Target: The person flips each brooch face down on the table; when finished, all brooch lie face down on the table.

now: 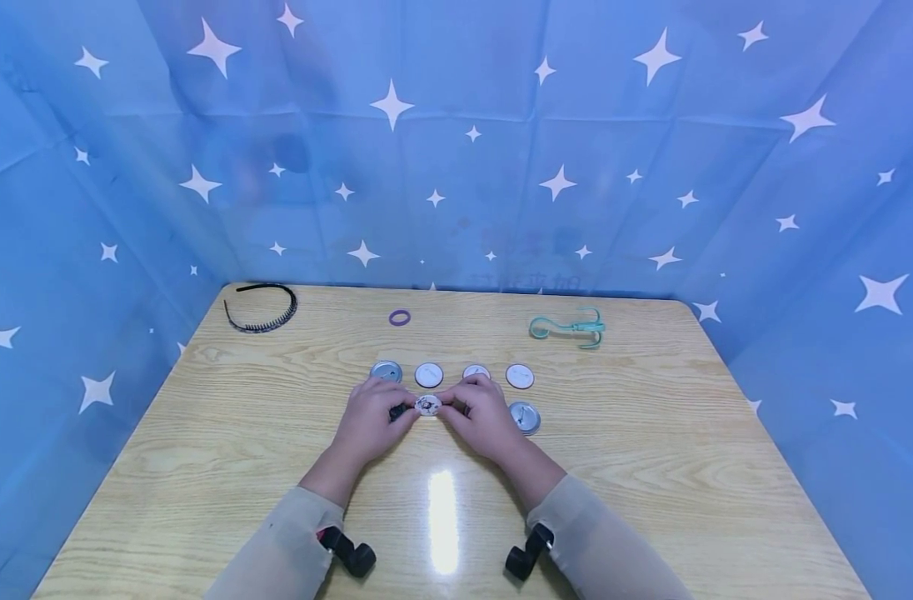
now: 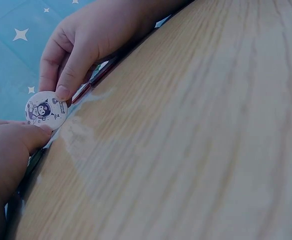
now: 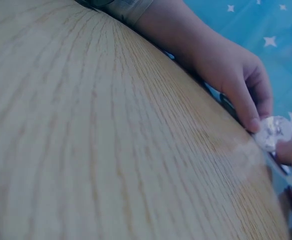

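A round button badge (image 1: 428,405) with a dark cartoon print on white is held between both hands, its printed face turned up toward the head camera. My left hand (image 1: 374,419) pinches its left edge, and my right hand (image 1: 481,416) pinches the right edge. Close up in the left wrist view, the badge (image 2: 46,111) shows a cartoon figure. The right wrist view shows the same badge (image 3: 274,133) washed out by glare. A small dark thing by the left fingers is partly hidden; I cannot tell what it is.
Behind the hands lie a silver-backed badge (image 1: 386,372) and white-backed badges (image 1: 429,375), one partly covered by the right hand. Another silver-backed badge (image 1: 525,417) sits right of it. Farther back are a black headband (image 1: 266,326), a purple hair tie (image 1: 400,317) and a teal claw-shaped item (image 1: 572,327).
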Demonstrator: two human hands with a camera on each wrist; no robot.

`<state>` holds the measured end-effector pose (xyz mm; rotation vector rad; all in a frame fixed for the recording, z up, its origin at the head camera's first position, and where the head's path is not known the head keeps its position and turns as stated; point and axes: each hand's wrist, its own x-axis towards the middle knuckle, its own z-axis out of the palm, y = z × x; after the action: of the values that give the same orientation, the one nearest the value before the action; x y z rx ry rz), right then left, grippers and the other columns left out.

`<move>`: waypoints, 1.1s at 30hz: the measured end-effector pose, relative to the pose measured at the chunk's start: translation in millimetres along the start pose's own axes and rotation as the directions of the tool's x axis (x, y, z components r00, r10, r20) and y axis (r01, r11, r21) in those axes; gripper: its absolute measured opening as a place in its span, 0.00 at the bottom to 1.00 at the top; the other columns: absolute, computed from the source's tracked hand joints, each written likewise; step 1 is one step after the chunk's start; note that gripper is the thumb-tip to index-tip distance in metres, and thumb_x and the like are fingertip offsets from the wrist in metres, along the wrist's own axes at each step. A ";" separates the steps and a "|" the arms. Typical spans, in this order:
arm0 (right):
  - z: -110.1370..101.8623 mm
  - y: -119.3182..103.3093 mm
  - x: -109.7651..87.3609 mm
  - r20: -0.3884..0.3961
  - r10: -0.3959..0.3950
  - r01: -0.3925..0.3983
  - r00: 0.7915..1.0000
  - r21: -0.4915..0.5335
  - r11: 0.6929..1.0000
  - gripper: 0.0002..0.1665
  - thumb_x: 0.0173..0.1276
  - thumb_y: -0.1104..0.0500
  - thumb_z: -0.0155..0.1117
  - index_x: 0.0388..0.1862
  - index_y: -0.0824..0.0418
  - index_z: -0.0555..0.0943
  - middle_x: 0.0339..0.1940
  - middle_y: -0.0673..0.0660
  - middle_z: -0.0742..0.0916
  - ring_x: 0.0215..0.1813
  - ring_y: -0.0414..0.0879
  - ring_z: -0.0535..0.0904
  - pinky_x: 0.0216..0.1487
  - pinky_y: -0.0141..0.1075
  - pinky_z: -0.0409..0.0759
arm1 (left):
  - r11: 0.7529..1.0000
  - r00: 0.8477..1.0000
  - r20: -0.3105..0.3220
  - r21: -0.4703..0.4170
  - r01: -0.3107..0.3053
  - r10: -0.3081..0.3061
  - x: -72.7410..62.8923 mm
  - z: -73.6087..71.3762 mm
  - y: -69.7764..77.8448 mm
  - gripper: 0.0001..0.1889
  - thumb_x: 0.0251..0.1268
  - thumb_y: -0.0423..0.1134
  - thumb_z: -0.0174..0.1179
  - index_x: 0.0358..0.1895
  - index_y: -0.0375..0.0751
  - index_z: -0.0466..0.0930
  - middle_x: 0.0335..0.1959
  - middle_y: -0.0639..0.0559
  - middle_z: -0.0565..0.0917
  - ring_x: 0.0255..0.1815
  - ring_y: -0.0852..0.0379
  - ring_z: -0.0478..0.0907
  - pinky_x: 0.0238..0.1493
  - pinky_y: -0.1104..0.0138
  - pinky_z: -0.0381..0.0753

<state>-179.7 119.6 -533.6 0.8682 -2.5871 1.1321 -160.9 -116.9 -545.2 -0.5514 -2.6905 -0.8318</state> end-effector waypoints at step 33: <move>1.6 1.7 -0.5 -0.071 -0.112 0.104 0.991 -0.108 0.989 0.05 0.65 0.60 0.81 0.38 0.50 0.93 0.36 0.44 0.92 0.53 0.49 0.81 0.62 0.53 0.73 | 0.995 0.997 -0.044 -0.072 -0.073 0.070 -1.4 -3.6 4.9 0.10 0.67 0.51 0.75 0.47 0.56 0.94 0.45 0.62 0.91 0.55 0.52 0.81 0.63 0.48 0.73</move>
<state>-180.2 119.6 -535.9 0.9111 -2.4795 0.9725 -157.0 -115.7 -540.5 -0.6363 -2.5958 -0.9152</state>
